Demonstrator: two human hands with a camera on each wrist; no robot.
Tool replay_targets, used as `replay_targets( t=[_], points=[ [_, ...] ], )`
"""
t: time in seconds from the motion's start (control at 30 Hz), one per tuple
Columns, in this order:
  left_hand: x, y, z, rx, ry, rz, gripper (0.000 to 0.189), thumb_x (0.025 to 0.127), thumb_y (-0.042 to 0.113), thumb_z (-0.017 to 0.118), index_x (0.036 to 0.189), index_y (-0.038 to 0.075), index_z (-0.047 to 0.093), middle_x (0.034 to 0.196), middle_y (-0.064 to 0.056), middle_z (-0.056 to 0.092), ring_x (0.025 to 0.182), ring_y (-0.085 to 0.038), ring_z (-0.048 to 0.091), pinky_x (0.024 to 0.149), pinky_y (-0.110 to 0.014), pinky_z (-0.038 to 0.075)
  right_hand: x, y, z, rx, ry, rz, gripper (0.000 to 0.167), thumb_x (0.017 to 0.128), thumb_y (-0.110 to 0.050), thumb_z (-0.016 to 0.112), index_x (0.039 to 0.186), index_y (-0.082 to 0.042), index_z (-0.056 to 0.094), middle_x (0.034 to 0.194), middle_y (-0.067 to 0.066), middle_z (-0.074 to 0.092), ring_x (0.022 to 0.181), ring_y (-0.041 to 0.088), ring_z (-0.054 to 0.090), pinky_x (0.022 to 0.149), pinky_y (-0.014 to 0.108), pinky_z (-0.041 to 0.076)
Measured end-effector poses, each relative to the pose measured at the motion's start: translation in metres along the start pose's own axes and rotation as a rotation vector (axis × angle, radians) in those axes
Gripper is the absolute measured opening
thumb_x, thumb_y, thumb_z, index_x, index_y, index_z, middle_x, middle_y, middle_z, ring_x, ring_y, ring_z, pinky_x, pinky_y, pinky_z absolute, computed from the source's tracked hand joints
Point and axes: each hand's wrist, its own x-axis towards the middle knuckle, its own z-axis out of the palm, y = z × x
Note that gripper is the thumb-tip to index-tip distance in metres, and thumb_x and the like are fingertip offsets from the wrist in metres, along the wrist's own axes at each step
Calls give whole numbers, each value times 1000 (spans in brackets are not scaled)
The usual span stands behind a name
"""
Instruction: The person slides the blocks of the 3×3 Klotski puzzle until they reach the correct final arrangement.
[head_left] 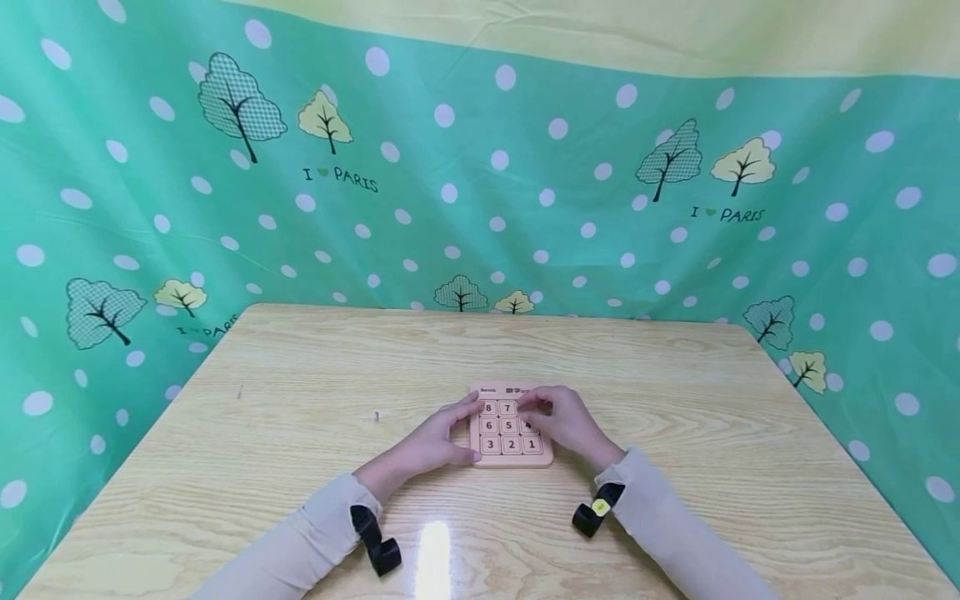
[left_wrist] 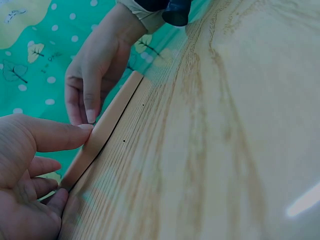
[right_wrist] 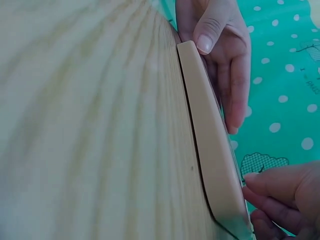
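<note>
Number board point(head_left: 513, 462) lies flat on the table point(head_left: 675, 371), tile row 3-2-1 point(head_left: 512, 445) nearest. The left hand point(head_left: 435, 437) braces its left edge, fingers loosely extended; a steady brace helps. Farther up, the right hand point(head_left: 566, 420) curls over the upper right; whether it pinches one, I can't tell. Light, straight pushes should avoid jamming. Behind hangs a dotted curtain point(head_left: 480, 125).

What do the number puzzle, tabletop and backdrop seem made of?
The number puzzle looks like smooth satin plastic: even colour, rounded edges. The tabletop shows grain and a bright reflection: glossy wood or laminate. The backdrop, creased and slightly shiny, is likely printed fabric or sheeting.
</note>
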Motion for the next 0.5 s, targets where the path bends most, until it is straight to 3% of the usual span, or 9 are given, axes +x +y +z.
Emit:
replay_targets(
  t=[0.13,0.5],
  points=[
    [0,0,0,-6,4,0,79,72,6,77,142,2,39,156,-9,21,143,-33,14,115,-51,8,-6,4,-6,15,-22,-3,20,81,-7,69,101,-6,71,96,3,69,85,15,59,79,29,50],
    [2,-3,1,-13,4,14,79,71,4,76,141,1,39,156,-9,21,143,-33,14,116,-50,8,-17,11,-16,0,-39,29,22,79,-8,72,101,-10,71,104,3,68,99,21,58,91,43,46]
  ],
)
